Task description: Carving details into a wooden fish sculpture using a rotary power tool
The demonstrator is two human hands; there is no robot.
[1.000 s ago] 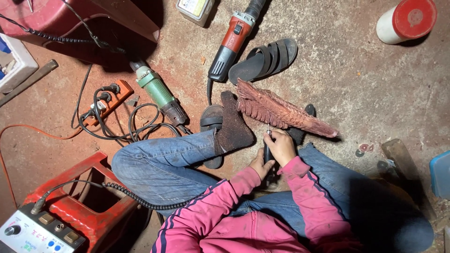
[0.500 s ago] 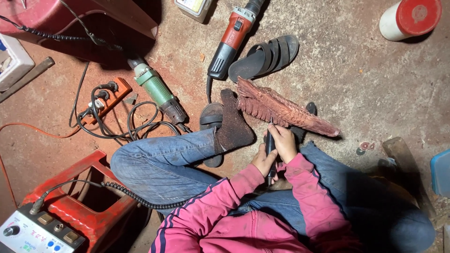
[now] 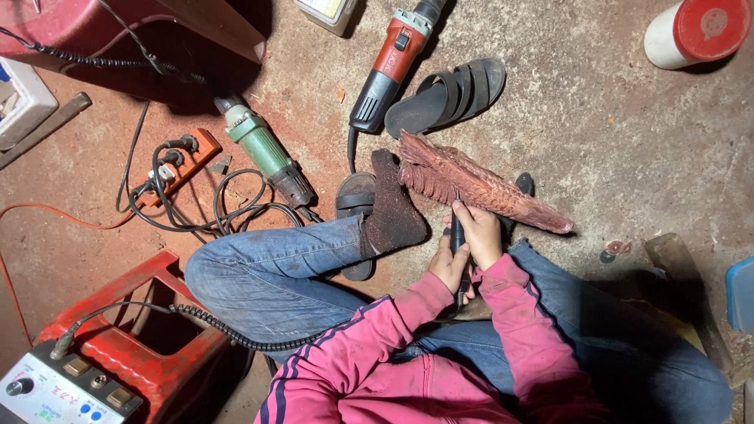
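Seated on the concrete floor (image 3: 613, 141), legs in blue jeans (image 3: 259, 267). Reddish carved wood piece (image 3: 479, 184) lying mid-floor, beside a dark sandal (image 3: 448, 94). Right hand (image 3: 479, 235) and left hand (image 3: 448, 267) both clenched around a slim black rotary tool (image 3: 458, 235), tip against the wood.

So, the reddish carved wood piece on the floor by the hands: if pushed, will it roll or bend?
The carved wood piece probably stays stiff: it looks like solid wood, long and tapered. It seems unlikely to roll, since its ridged, feather-like surface is uneven and it rests on the floor by the sock foot. The thin carved edges may chip.
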